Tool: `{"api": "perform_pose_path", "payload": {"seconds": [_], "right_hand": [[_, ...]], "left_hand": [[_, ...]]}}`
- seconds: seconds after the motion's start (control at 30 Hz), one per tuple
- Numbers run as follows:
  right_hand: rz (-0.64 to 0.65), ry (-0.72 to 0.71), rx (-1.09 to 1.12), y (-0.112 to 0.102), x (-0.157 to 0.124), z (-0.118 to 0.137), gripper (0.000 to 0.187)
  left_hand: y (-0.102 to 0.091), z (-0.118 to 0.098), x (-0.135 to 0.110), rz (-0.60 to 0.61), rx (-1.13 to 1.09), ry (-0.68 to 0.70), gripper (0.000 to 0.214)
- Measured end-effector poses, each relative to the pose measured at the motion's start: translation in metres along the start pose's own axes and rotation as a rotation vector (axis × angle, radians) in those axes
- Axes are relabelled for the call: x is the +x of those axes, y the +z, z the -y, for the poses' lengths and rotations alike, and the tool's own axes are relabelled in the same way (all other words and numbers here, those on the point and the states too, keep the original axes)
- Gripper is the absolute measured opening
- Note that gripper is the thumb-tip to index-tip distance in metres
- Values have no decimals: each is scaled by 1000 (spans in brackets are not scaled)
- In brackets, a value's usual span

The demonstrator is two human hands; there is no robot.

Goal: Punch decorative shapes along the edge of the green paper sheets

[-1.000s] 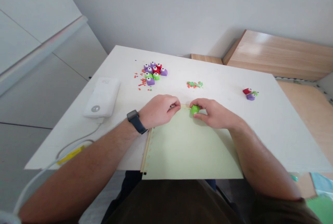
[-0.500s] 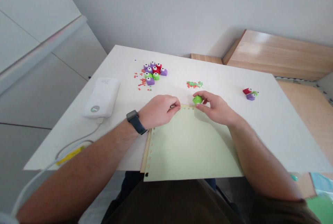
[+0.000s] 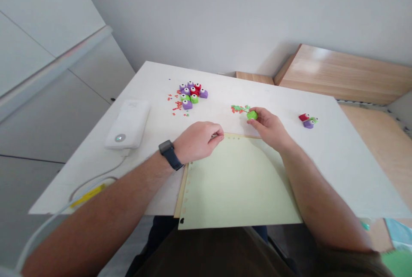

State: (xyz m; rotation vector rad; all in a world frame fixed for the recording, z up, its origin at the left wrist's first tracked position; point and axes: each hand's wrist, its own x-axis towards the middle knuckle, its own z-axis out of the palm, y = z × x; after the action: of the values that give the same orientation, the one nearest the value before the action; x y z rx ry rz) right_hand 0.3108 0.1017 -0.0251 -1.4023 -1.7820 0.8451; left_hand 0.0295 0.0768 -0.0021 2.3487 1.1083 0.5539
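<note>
My right hand [image 3: 268,129] is shut on a small green craft punch [image 3: 252,115], just right of a scatter of green and red paper bits [image 3: 238,108] on the white table [image 3: 325,169]. My left hand [image 3: 197,141] pinches the top left edge of a pale green paper sheet [image 3: 238,182], whose left margin has a row of small punched shapes. The sheet lies on a thin tan backing [image 3: 180,191]. What my left fingers grip is partly hidden.
Several purple, red and green craft punches [image 3: 189,95] stand grouped at the far left, among red bits. Others [image 3: 308,120] sit at the right. A white power bank [image 3: 128,124] with a cable lies on the left. Wooden boards [image 3: 344,73] lie beyond the table.
My right hand has carried the green punch away from the sheet's top edge, up and right toward the paper bits. My left hand stays on the sheet.
</note>
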Motion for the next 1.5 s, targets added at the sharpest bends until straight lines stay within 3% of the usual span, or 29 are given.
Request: {"api": "perform_pose_path", "payload": {"seconds": [0.13, 0.23, 0.43, 0.67, 0.8, 1.2, 1.37, 1.5], "right_hand": [[-26, 53, 100, -3, -1, 2, 41], [-67, 54, -24, -5, -1, 3, 44], [-142, -103, -311, -5, -1, -1, 41], [-128, -49, -410, -5, -4, 5, 42], [-213, -30, -420, -9, -4, 7, 45], [-90, 5, -550, -12, -5, 8, 42], [-214, 18, -374, -14, -3, 5, 45], [-205, 88, -55, -14, -1, 0, 44]], "left_hand": [[0, 0, -1, -5, 0, 6, 17], [1, 0, -1, -4, 4, 8, 17], [1, -1, 0, 3, 11, -2, 18], [1, -1, -2, 2, 28, 4, 17], [1, 0, -2, 8, 35, 4, 18], [1, 0, -1, 13, 33, 5, 19], [1, -1, -1, 13, 39, 4, 19], [1, -1, -1, 11, 42, 5, 19]]}}
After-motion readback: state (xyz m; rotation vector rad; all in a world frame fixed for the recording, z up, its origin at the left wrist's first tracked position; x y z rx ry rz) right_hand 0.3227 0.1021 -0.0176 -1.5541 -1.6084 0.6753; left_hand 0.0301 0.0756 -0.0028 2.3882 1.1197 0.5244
